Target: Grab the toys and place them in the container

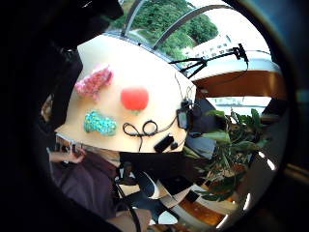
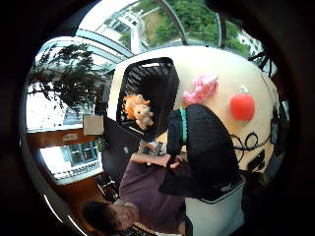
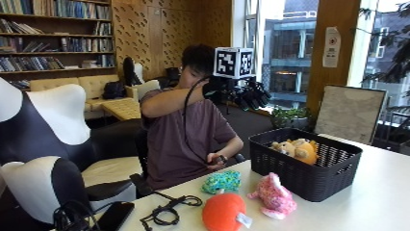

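My gloved right hand is raised high above the table, near the person's head, with its fingers hanging relaxed and nothing in them. On the pale table lie a teal knitted toy, a pink plush toy and a round red plush toy. The palm views look down on the same toys: teal toy, pink toy, red toy. Beside the pink toy stands a black basket holding an orange and beige plush toy. A black gloved finger covers part of the thumb side view.
A coiled black cable and a dark phone lie near the table's left end. The person's bare left hand sits at the table edge behind the teal toy. Black-and-white chairs stand beside the table.
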`<action>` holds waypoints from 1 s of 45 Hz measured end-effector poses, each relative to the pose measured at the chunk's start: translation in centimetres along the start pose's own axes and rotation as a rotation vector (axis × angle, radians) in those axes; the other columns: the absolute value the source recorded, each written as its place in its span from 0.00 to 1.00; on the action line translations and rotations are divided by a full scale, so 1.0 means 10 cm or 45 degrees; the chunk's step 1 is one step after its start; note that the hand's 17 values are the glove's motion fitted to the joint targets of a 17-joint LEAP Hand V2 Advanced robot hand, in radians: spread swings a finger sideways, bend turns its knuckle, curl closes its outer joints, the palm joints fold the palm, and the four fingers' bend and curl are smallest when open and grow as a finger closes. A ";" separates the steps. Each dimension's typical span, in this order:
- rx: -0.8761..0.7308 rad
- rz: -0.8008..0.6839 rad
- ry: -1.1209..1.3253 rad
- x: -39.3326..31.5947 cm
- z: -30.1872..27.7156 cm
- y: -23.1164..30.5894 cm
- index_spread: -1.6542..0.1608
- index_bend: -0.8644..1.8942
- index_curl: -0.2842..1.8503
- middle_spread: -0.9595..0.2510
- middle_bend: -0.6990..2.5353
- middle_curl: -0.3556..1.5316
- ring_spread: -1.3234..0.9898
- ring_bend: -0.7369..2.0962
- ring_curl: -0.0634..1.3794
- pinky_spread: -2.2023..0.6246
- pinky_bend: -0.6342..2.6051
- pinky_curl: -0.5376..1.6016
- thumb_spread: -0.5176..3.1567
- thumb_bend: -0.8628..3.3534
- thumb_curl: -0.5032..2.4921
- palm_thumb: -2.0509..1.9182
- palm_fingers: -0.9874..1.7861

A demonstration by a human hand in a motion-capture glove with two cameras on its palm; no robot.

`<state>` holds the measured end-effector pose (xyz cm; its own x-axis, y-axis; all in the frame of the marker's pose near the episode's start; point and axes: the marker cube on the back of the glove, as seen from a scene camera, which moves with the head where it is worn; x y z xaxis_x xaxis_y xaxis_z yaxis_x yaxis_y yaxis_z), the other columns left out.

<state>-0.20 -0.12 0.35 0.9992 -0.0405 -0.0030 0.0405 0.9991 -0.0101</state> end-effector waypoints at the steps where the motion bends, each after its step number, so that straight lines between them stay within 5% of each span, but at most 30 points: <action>1: -0.004 -0.014 0.004 0.00 0.01 0.00 0.85 0.32 0.13 0.75 0.27 0.20 0.56 0.37 0.07 0.77 0.35 0.30 0.27 0.22 0.17 0.53 0.41; 14: 0.013 -0.240 0.240 0.03 0.39 -0.15 0.79 0.35 0.16 0.72 0.28 0.26 0.53 0.43 0.15 0.77 0.41 0.36 0.45 0.23 0.21 0.55 0.34; 21: 0.003 -0.289 0.226 0.04 0.66 -0.29 0.78 0.37 0.18 0.70 0.22 0.26 0.53 0.45 0.17 0.77 0.44 0.38 0.48 0.23 0.23 0.55 0.30; 31: -0.160 -0.226 0.253 0.01 1.39 -0.73 0.77 0.35 0.19 0.68 0.27 0.30 0.53 0.43 0.17 0.76 0.43 0.39 0.49 0.22 0.25 0.55 0.29; 38: -0.313 -0.304 0.626 0.16 2.14 -1.10 0.77 0.35 0.20 0.72 0.25 0.30 0.54 0.39 0.17 0.77 0.43 0.39 0.48 0.21 0.26 0.56 0.24; 45: -0.396 -0.343 0.216 -0.10 2.74 -1.34 0.77 0.36 0.20 0.77 0.22 0.28 0.57 0.33 0.15 0.79 0.49 0.42 0.46 0.20 0.26 0.56 0.25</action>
<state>-1.65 -13.19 27.89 0.9372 -0.3264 -0.1230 0.2708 0.9031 -0.3332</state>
